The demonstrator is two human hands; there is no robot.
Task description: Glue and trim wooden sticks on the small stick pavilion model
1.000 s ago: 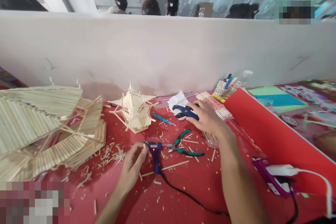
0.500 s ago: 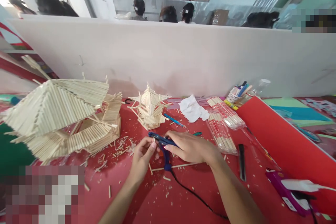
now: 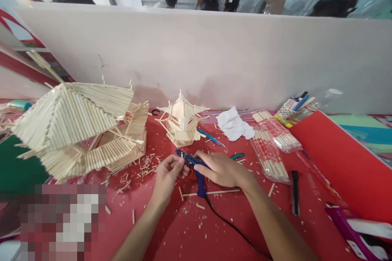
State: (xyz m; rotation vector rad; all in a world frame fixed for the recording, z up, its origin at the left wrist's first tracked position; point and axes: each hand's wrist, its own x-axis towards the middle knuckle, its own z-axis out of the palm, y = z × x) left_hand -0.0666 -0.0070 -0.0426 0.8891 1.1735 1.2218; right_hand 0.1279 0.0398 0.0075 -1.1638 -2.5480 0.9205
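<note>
My right hand is closed over the top of a dark blue glue gun, thumb on one side and fingers on the other. Its handle points toward me, with a black cord running off it. My left hand is closed, pinching a small pale stick piece at the gun's left tip; the fingers partly hide it. Behind the hands stands a small pagoda-like model built of wooden sticks. A larger stick-built roofed model stands to the left. Below the gun lies a thin stick.
Stick offcuts litter the red table. Crumpled tissue, a blue pen, bagged wooden sticks and a dark cutter knife lie right. Farther right are a red board and purple device. A white partition stands behind.
The view has tilted down and shifted left, so everything sits further right in it. Both hands keep nearly the same grip at the glue gun's tip.
</note>
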